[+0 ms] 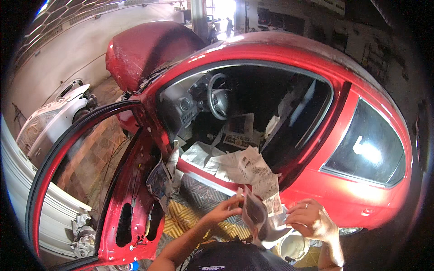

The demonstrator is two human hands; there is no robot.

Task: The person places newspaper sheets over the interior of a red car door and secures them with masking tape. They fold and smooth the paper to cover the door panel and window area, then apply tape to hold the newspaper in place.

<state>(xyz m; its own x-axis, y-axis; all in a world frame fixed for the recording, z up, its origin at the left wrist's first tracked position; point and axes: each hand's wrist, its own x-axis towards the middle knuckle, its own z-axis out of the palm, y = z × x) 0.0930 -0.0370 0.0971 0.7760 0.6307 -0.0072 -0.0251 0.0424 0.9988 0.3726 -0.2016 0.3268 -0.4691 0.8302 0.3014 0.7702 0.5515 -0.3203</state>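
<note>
In front of my body hangs a pale grey, folded sheet (254,216) with a dark hollow between its sides; I cannot make out whether it is paper or a bag. My left hand (224,210) pinches its upper left edge. On the other side, my right hand (312,221), with a ring on one finger, has its fingers closed on the right edge. Just beyond lies newspaper (257,171), draped over the door sill of a red car (312,198). A round, pale container (293,246) stands below my right hand.
The car's front door (131,217) stands open at left, with newspaper (160,178) tucked by its hinge side. Inside are a steering wheel (219,97) and more newspaper (239,131). The hood (144,52) is raised. Crumpled paper (83,237) and a white car part (54,117) lie left.
</note>
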